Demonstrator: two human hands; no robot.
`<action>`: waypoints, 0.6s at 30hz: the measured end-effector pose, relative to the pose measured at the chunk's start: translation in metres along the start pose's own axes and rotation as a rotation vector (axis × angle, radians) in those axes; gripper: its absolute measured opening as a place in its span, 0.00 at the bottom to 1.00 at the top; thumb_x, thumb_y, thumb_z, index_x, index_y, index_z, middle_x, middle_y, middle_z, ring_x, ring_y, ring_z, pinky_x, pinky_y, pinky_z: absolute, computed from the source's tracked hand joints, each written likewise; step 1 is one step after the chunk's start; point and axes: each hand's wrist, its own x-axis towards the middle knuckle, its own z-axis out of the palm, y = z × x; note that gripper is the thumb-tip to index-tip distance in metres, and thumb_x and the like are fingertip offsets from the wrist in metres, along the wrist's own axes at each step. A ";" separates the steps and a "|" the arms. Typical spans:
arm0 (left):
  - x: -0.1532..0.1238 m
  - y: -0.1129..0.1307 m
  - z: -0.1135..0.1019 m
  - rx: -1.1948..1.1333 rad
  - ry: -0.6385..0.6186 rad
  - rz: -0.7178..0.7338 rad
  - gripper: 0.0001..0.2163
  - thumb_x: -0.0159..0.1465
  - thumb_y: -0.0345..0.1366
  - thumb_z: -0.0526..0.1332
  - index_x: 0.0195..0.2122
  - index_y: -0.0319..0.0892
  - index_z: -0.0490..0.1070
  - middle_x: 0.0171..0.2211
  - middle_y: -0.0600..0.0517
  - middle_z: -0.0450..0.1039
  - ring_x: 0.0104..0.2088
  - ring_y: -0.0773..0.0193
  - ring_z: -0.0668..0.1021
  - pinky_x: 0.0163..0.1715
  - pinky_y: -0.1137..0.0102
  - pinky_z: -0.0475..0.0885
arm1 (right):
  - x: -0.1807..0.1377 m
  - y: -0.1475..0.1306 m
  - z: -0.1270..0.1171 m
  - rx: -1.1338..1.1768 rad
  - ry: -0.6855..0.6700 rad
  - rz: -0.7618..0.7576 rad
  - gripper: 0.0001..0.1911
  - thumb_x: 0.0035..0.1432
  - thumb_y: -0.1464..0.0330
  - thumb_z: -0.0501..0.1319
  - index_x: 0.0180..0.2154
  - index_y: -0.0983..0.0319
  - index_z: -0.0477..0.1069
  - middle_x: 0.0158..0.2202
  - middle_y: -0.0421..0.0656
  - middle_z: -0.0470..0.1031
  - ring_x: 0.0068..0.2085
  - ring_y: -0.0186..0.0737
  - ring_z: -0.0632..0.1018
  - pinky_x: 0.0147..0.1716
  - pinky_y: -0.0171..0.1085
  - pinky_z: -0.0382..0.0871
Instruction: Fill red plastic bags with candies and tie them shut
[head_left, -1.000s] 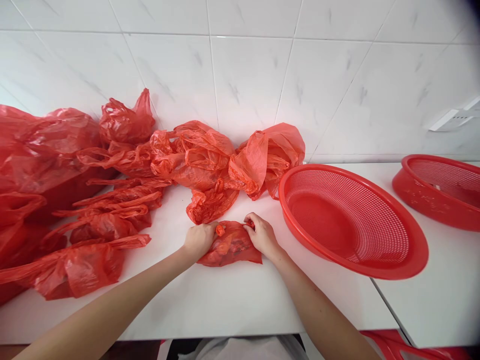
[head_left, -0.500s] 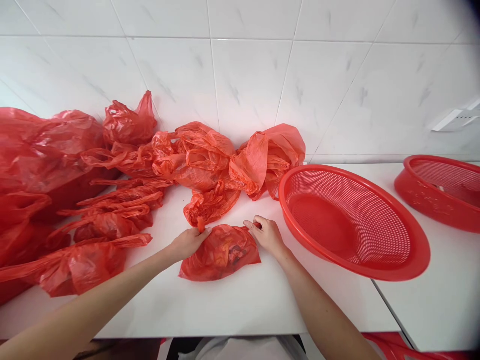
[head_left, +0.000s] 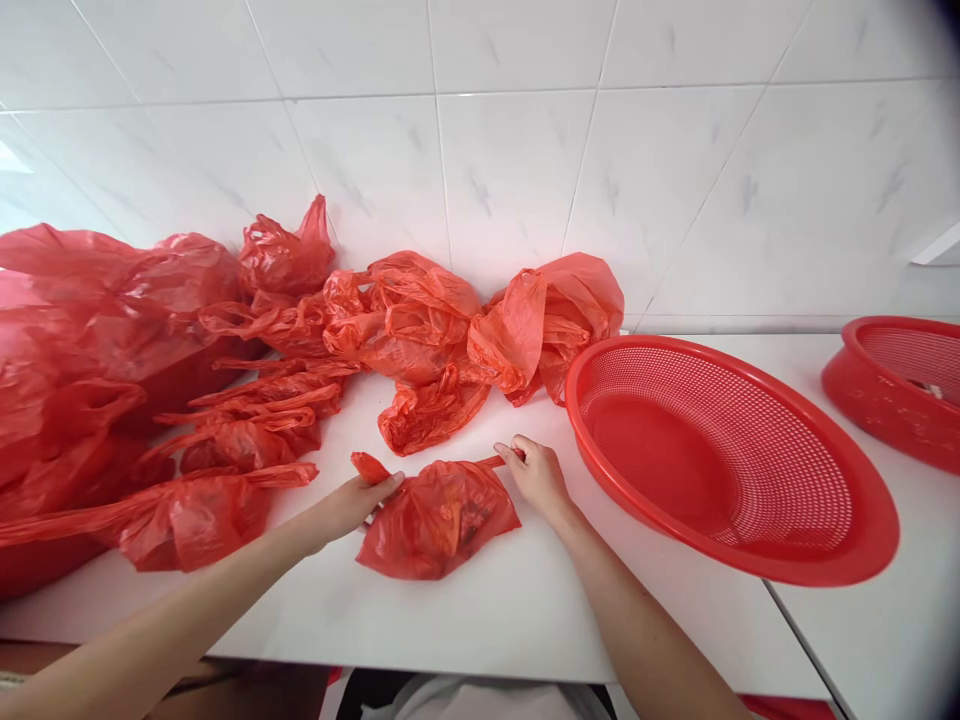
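A filled red plastic bag rests on the white table in front of me, and darker and orange contents show faintly through it. My left hand grips the bag's left handle, whose end sticks up above the fingers. At the other side my right hand pinches the right handle, pulled out thin between thumb and fingers. The bag's top is drawn taut between both hands. Just behind it lies a crumpled red bag, touched by neither hand.
A large red plastic colander stands close to my right hand. Another red basket is at the far right. Several red bags lie at the left, more bunched bags along the tiled wall.
My left hand has moved left and slightly down with its handle, stretching the bag's top wider. My right hand keeps its pinch. The camera view has shifted a little.
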 end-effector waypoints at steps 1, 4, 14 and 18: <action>0.000 0.001 -0.003 0.017 0.030 0.008 0.25 0.65 0.56 0.48 0.40 0.41 0.76 0.37 0.45 0.81 0.34 0.55 0.82 0.33 0.63 0.77 | 0.000 0.001 -0.001 0.011 0.004 0.001 0.25 0.61 0.52 0.54 0.22 0.59 0.47 0.18 0.33 0.50 0.23 0.32 0.54 0.24 0.33 0.50; -0.004 0.009 -0.007 0.107 0.251 0.065 0.22 0.66 0.52 0.49 0.49 0.41 0.69 0.48 0.41 0.75 0.45 0.49 0.78 0.46 0.53 0.72 | 0.001 0.001 -0.002 0.042 -0.005 -0.003 0.24 0.62 0.52 0.53 0.22 0.59 0.47 0.19 0.33 0.50 0.23 0.32 0.55 0.25 0.33 0.51; 0.015 0.066 0.040 0.784 0.327 0.532 0.17 0.67 0.36 0.55 0.56 0.40 0.68 0.58 0.38 0.68 0.59 0.44 0.68 0.56 0.51 0.61 | -0.002 -0.001 -0.005 0.094 -0.040 -0.014 0.24 0.61 0.50 0.53 0.23 0.59 0.51 0.20 0.33 0.53 0.24 0.32 0.57 0.25 0.33 0.52; 0.023 0.060 0.036 0.762 0.149 0.407 0.11 0.64 0.38 0.58 0.40 0.38 0.76 0.36 0.40 0.79 0.39 0.47 0.79 0.39 0.58 0.71 | -0.002 0.000 -0.007 0.155 -0.010 -0.014 0.21 0.62 0.50 0.51 0.26 0.58 0.53 0.22 0.34 0.57 0.25 0.33 0.60 0.27 0.32 0.56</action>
